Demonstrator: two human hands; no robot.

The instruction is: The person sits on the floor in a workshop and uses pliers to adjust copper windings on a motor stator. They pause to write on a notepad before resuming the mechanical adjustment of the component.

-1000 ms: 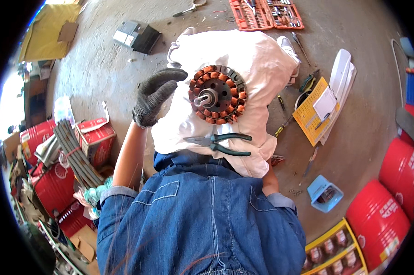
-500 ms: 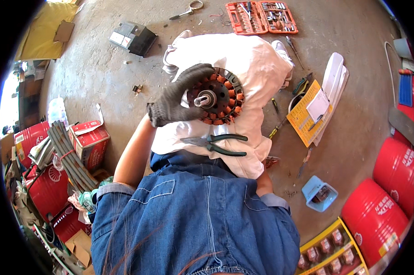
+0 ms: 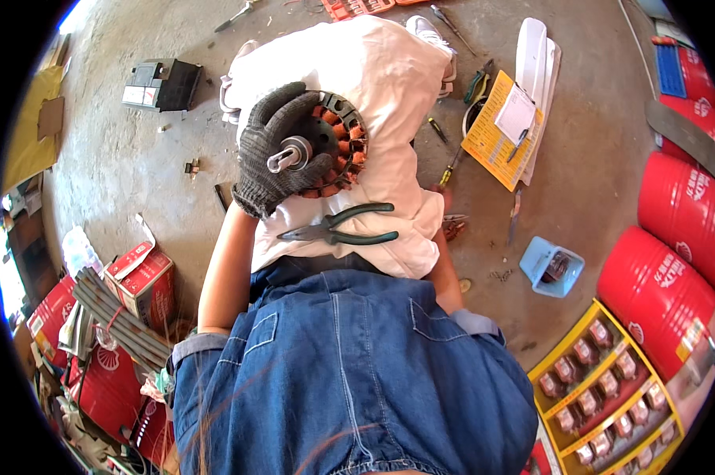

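Left hand in a dark knit glove lies over the motor stator, fingers curled round its left side and hub, gripping it. The steel shaft pokes up between the gloved fingers. Stator is round, dark core with copper-orange windings showing on its right half. It sits on a white cloth spread over the person's lap.

Right hand is hidden behind the cloth, on the stator's lower right; only the forearm shows, so its state cannot be told.

Green-handled pliers lie on the cloth just below the stator, jaws pointing left, not touched by either hand.

Right of the stator, on the concrete floor: a yellow pad with a pen clipped on, resting partly on a white plastic part. A screwdriver lies between cloth and pad. Further right and lower, a light blue tray with small dark parts.

Left of the stator, well apart, a black box on the floor. Lower left, a red carton and a bundle of grey strips.

Far right of the stator, red drums. Lower right, a yellow tray of packed small parts.
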